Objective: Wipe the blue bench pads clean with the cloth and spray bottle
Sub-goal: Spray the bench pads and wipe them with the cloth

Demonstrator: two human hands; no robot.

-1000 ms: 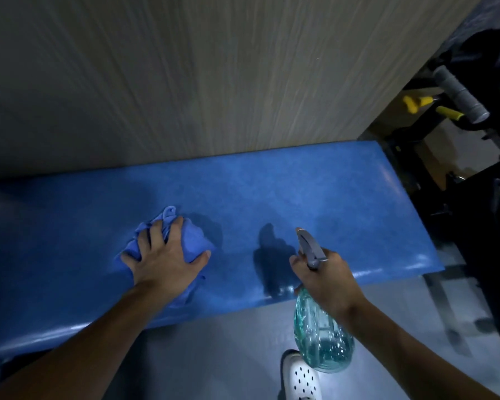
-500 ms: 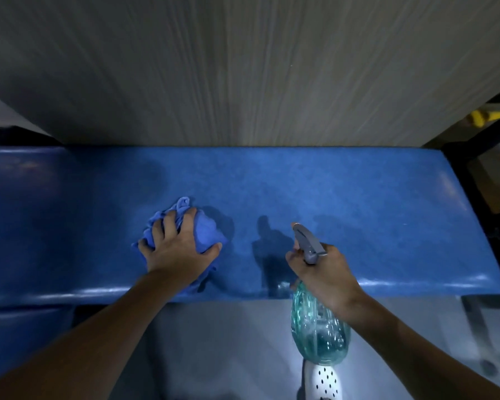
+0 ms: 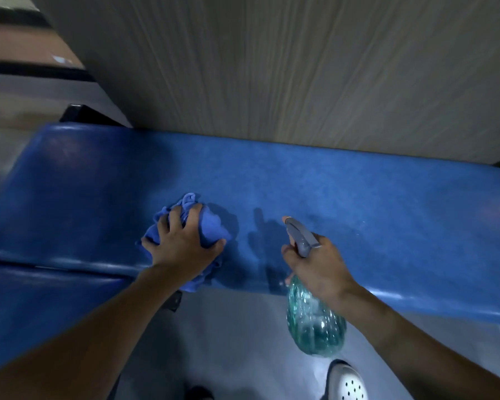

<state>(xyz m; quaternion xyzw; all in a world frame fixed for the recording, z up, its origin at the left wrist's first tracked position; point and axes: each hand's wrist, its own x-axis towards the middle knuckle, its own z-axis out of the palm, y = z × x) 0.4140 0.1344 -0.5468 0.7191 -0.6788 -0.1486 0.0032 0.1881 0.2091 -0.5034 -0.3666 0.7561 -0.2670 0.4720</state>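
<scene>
A long blue bench pad (image 3: 358, 197) runs across the view against a wall. My left hand (image 3: 182, 246) presses a crumpled blue cloth (image 3: 211, 223) onto the pad near its front edge, fingers curled into the fabric. My right hand (image 3: 318, 264) grips the neck of a clear green spray bottle (image 3: 315, 324) with a grey trigger head, its nozzle pointing over the pad. The bottle's body hangs below the pad's front edge. A second blue pad (image 3: 41, 301) lies lower at the left.
A wood-grain wall panel (image 3: 272, 67) rises directly behind the bench. Grey floor (image 3: 237, 342) shows below the pad, with my white perforated shoe (image 3: 347, 382) at the bottom. A dark frame part (image 3: 75, 114) sits behind the pad's left end.
The view has swung left, so the pad's left end and the lower pad show more. My left hand with the cloth has stayed near the front edge; the bottle remains held alongside.
</scene>
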